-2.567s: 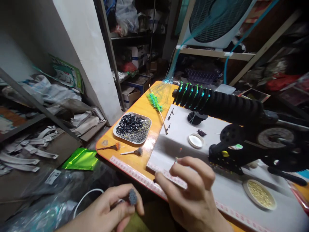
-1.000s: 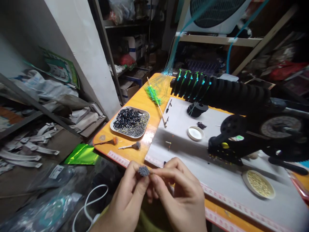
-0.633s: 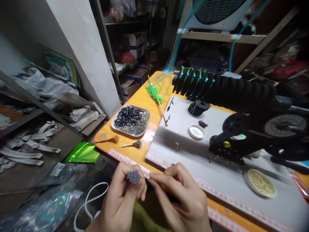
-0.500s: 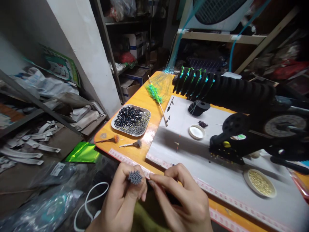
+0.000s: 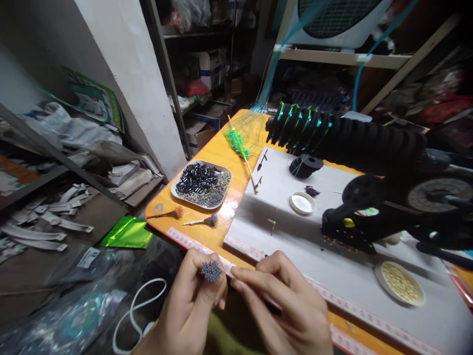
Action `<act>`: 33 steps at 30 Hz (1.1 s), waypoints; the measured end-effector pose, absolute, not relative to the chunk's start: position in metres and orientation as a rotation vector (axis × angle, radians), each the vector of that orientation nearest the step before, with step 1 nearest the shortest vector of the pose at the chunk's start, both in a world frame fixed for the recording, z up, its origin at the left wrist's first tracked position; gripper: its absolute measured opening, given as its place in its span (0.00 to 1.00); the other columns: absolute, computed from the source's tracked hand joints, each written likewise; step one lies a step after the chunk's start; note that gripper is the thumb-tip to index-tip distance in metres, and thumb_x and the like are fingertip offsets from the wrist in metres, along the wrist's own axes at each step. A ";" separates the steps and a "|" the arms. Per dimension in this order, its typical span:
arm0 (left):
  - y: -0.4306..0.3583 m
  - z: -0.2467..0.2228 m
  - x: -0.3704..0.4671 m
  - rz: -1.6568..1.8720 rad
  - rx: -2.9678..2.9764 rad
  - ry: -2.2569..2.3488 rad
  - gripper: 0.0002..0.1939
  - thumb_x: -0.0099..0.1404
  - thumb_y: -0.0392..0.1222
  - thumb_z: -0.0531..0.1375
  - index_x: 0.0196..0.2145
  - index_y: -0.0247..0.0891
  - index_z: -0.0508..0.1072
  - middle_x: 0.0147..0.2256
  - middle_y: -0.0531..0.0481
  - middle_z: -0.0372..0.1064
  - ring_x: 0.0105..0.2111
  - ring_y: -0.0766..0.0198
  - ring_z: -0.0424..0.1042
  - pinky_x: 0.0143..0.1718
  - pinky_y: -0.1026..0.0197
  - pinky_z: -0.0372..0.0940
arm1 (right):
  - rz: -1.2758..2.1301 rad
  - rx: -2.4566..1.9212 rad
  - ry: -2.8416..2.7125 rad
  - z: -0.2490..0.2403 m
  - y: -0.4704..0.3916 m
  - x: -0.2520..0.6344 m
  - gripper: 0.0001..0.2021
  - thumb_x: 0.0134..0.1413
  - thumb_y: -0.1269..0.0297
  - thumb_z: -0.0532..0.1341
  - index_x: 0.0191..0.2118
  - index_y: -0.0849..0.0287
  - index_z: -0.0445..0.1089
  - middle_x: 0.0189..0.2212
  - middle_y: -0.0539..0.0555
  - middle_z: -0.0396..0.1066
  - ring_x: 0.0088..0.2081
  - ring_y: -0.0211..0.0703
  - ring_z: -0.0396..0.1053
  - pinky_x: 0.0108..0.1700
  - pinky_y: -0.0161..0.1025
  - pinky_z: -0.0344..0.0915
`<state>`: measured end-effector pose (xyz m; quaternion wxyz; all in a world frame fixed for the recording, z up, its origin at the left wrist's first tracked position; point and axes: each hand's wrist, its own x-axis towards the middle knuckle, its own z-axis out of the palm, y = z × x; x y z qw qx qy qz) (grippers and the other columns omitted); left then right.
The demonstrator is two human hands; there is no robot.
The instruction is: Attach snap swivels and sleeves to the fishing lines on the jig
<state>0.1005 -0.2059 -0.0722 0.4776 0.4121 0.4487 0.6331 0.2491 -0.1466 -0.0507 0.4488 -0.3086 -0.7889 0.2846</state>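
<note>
My left hand [image 5: 190, 301] is closed around a bundle of thin stems with grey tips [image 5: 211, 271], which point up toward the camera. Just right of it, my right hand [image 5: 286, 298] is closed, thumb and forefinger pinched together; what lies between them is too small to make out. Both hands are at the table's front edge. Beyond them on the orange table lie a brush-like bundle with a dark grey head [image 5: 210, 220] and another with an orange head [image 5: 178, 212]. A white tray [image 5: 173, 191] there holds dark shiny tubes and small grey pieces.
A black machine with a ribbed roller [image 5: 373, 135] occupies the table's right side. On the white board [image 5: 295, 256] stand a small white dish [image 5: 302, 203], a black spool [image 5: 305, 166] and a bowl of gold beads [image 5: 401, 283]. A green bristly stick [image 5: 236, 141] lies behind the tray.
The view has shifted slightly, so most things sit a little farther right. Both hands keep nearly the same pose, the left still around the bundle.
</note>
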 end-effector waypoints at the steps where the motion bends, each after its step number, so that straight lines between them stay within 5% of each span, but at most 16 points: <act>1: -0.205 -0.073 0.101 1.537 0.999 1.098 0.10 0.75 0.41 0.51 0.34 0.42 0.64 0.26 0.56 0.58 0.27 0.66 0.62 0.31 0.63 0.60 | 0.749 -0.758 -1.947 -0.050 -0.146 0.251 0.13 0.58 0.78 0.63 0.46 0.55 0.77 0.27 0.50 0.64 0.27 0.36 0.68 0.24 0.32 0.65; 6: -0.204 -0.072 0.103 1.506 0.980 1.076 0.10 0.76 0.41 0.51 0.34 0.42 0.64 0.26 0.56 0.58 0.27 0.68 0.61 0.31 0.65 0.60 | 0.872 -0.761 -1.872 -0.047 -0.142 0.253 0.13 0.58 0.75 0.65 0.46 0.51 0.78 0.28 0.49 0.65 0.26 0.34 0.69 0.24 0.30 0.65; 12: -0.203 -0.063 0.106 1.656 0.868 1.026 0.07 0.75 0.43 0.53 0.38 0.45 0.69 0.32 0.56 0.66 0.24 0.72 0.62 0.27 0.67 0.59 | 0.830 -0.760 -1.911 -0.046 -0.147 0.245 0.10 0.57 0.78 0.63 0.41 0.57 0.75 0.28 0.50 0.64 0.28 0.36 0.68 0.25 0.32 0.66; 16: -0.199 -0.053 0.102 1.918 0.877 0.938 0.05 0.74 0.45 0.55 0.39 0.48 0.70 0.22 0.60 0.62 0.20 0.71 0.58 0.24 0.67 0.57 | 0.742 -0.761 -1.861 -0.048 -0.152 0.239 0.08 0.59 0.78 0.59 0.38 0.58 0.71 0.29 0.51 0.62 0.29 0.37 0.65 0.28 0.34 0.64; 20: -0.194 -0.037 0.095 2.177 0.802 1.094 0.05 0.67 0.46 0.64 0.34 0.48 0.71 0.18 0.61 0.59 0.28 0.67 0.64 0.45 0.61 0.67 | 0.673 -0.734 -1.848 -0.045 -0.147 0.243 0.11 0.60 0.81 0.57 0.41 0.59 0.70 0.31 0.52 0.64 0.32 0.37 0.66 0.31 0.34 0.65; 22: -0.191 -0.032 0.093 2.240 0.701 1.080 0.07 0.65 0.47 0.66 0.32 0.47 0.71 0.18 0.61 0.57 0.28 0.68 0.64 0.48 0.62 0.67 | 0.686 -0.756 -1.816 -0.043 -0.143 0.246 0.11 0.60 0.81 0.57 0.41 0.58 0.69 0.32 0.52 0.65 0.32 0.38 0.66 0.32 0.33 0.65; 26: -0.187 -0.041 0.097 1.952 0.850 0.980 0.03 0.69 0.42 0.62 0.35 0.44 0.74 0.26 0.57 0.62 0.24 0.71 0.61 0.27 0.69 0.64 | 0.902 -0.811 -1.685 -0.037 -0.140 0.246 0.08 0.63 0.76 0.57 0.38 0.55 0.69 0.31 0.49 0.63 0.32 0.37 0.63 0.32 0.32 0.63; 30: -0.184 -0.059 0.105 1.612 0.965 1.024 0.09 0.64 0.39 0.67 0.43 0.48 0.79 0.34 0.53 0.64 0.31 0.70 0.66 0.32 0.70 0.65 | 1.083 -0.748 -1.613 -0.035 -0.144 0.239 0.08 0.65 0.73 0.57 0.39 0.52 0.70 0.32 0.48 0.62 0.33 0.37 0.63 0.34 0.32 0.62; 33: -0.184 -0.063 0.105 1.716 0.966 0.853 0.03 0.67 0.41 0.65 0.37 0.48 0.80 0.36 0.53 0.63 0.32 0.70 0.65 0.36 0.69 0.65 | 1.158 -0.677 -1.640 -0.036 -0.145 0.235 0.07 0.66 0.71 0.57 0.40 0.52 0.70 0.33 0.48 0.64 0.34 0.37 0.65 0.36 0.33 0.62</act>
